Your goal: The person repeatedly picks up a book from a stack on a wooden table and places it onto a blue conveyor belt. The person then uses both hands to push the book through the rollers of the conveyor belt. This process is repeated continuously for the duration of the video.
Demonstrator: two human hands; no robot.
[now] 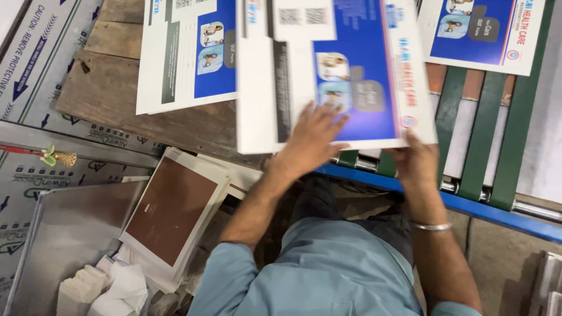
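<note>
A flat printed carton sheet [357, 70], white and blue with small pictures, lies in front of me across the wooden table and the belt rollers. My left hand [313, 137] presses flat on its near edge, fingers spread on the blue panel. My right hand [417, 161] grips the sheet's near right corner from below, thumb on top. A metal bangle [431, 226] circles my right wrist.
A stack of similar sheets [187, 52] lies on the wooden table [111, 88] to the left, and another sheet [483, 32] rides the green conveyor belts [486, 134] at the right. Brown-faced sheets [172, 210] are stacked low left beside paper scraps [111, 289]. A blue machine rail [503, 219] runs below the belts.
</note>
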